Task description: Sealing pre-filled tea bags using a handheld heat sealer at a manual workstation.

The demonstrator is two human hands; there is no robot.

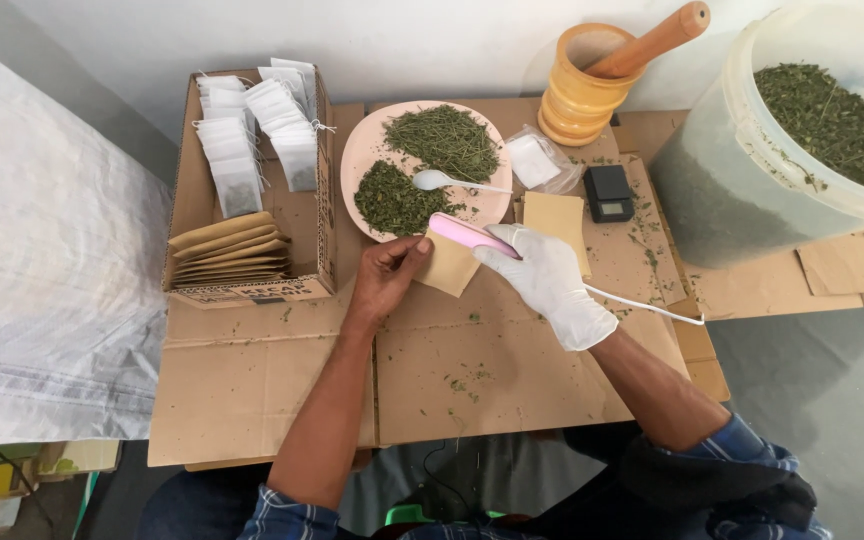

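The bare left hand (389, 272) pinches a small brown paper pouch (449, 266), held just above the cardboard-covered desk (252, 380). The gloved right hand (550, 283) is closed around a pink corded sealer (467, 234), which touches the top of the pouch. Just behind them sits a pink plate (364, 150) with dried green herbs (444, 140) and a white spoon (436, 180).
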